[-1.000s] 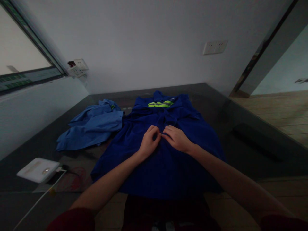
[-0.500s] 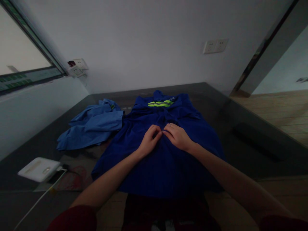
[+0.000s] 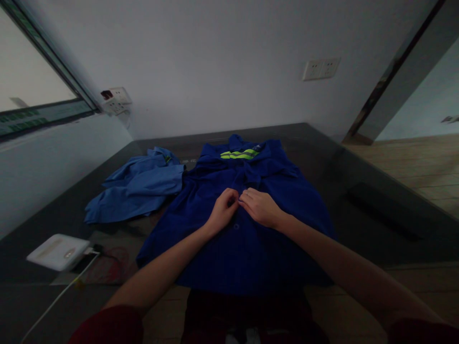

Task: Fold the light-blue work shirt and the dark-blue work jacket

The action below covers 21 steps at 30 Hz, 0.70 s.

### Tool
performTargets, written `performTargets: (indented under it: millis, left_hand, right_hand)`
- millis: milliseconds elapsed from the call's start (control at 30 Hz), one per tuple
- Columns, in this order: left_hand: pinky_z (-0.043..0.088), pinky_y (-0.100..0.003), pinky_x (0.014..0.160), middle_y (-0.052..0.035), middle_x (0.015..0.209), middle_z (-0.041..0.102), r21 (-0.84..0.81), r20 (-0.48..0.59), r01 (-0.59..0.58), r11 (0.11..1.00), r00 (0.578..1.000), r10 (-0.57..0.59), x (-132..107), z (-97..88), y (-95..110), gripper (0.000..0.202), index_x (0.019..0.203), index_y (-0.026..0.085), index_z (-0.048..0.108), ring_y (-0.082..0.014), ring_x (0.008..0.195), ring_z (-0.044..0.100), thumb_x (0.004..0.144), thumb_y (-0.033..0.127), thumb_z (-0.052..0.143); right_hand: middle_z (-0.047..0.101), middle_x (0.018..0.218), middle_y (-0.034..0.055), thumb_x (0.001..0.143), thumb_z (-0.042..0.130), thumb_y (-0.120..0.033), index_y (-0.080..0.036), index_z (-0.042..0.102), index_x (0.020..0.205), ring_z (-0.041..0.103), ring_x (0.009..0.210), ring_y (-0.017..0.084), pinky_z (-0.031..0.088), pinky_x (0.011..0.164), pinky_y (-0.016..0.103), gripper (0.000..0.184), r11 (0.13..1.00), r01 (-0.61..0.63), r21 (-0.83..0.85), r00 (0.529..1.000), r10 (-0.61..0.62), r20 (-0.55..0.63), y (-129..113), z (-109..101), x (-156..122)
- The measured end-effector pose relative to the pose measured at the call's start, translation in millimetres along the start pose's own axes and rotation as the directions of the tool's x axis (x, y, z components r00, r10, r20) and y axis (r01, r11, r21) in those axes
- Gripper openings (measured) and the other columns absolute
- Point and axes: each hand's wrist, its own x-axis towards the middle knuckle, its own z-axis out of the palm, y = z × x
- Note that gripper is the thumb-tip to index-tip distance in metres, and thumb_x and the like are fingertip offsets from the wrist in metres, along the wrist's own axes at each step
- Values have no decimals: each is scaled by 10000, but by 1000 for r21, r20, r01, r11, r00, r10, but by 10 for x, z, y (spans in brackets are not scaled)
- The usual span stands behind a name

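Deep-blue cloth garment [image 3: 247, 253] with lime-yellow reflective strip [image 3: 239, 155] lies spread at near middle of dark-grey desk [image 3: 315, 160]. Left hand [image 3: 223, 210] and right hand [image 3: 261, 208] meet over its front, both grips narrow, fingertips pinching cloth just far of small round button [image 3: 236, 227]. Best done, I'd judge, with cloth slack, edges level, pinch light.

This is an indoor room; whether home or office, I cannot tell. A dark desk [image 3: 315, 148] backs onto a pale wall [image 3: 215, 71]. Above the desk's far right are 2 adjoining wall sockets [image 3: 321, 69]; above its left edge, a framed window [image 3: 32, 64]; beyond its right edge, a plank-patterned floor [image 3: 412, 155].
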Motion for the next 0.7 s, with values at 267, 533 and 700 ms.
performTargets:
  millis: [267, 533, 700]
  left_hand:
    - [387, -236, 666, 17, 787, 521, -100, 9, 93, 991, 996, -92, -16, -17, 55, 97, 881, 187, 500, -115, 696, 479, 844, 268, 538]
    - [310, -210, 523, 55, 644, 490, -90, 125, 168, 982, 980, -156, 14, -109, 140, 191, 999, 206, 483, -99, 555, 437, 864, 337, 517]
    - [317, -223, 534, 50, 617, 506, 81, 254, 153, 985, 952, -168, 26, -148, 165, 202, 958, 189, 530, -106, 546, 441, 849, 359, 536]
  right_hand:
    - [594, 852, 80, 958, 360, -290, -191, 557, 857, 526, 832, 207, 406, 751, 319, 242, 983, -87, 161, 991, 101, -82, 56, -44, -5]
    - [592, 797, 45, 936, 403, -347, -204, 531, 781, 546, 776, 186, 391, 726, 292, 247, 883, -251, 396, 929, 335, -159, 362, -90, 5]
    - [582, 755, 40, 914, 415, -365, -201, 520, 754, 544, 733, 190, 384, 696, 299, 252, 843, -324, 430, 866, 447, -223, 586, -129, -8]
